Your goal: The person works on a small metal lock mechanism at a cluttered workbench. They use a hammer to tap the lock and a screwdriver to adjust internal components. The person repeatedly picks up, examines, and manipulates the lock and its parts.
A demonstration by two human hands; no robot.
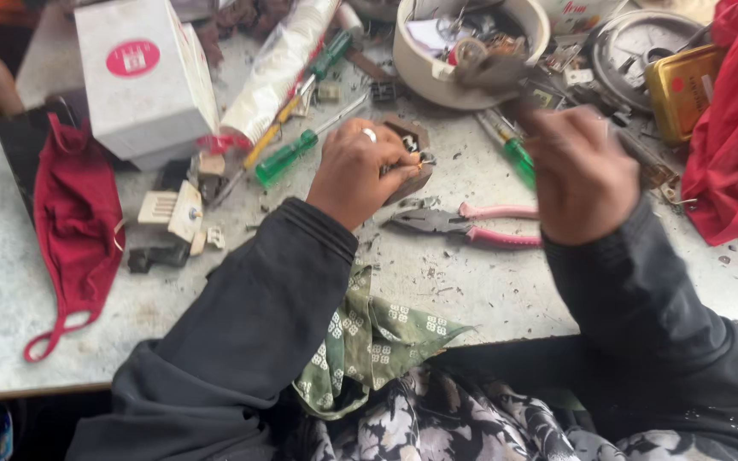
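Left hand [359,171] clamped on small brown switch block [412,162], held just above the grey table [471,290]; right hand [576,175] fisted around a tool, tip blurred, raised beside it. Risk: slipping tip jabbing left fingers or flicking tiny parts into clutter, given one-handed grip. Both forearms angled inward, pink-handled pliers [471,226] below, green screwdriver [288,158] and white bowl [437,72] beyond.
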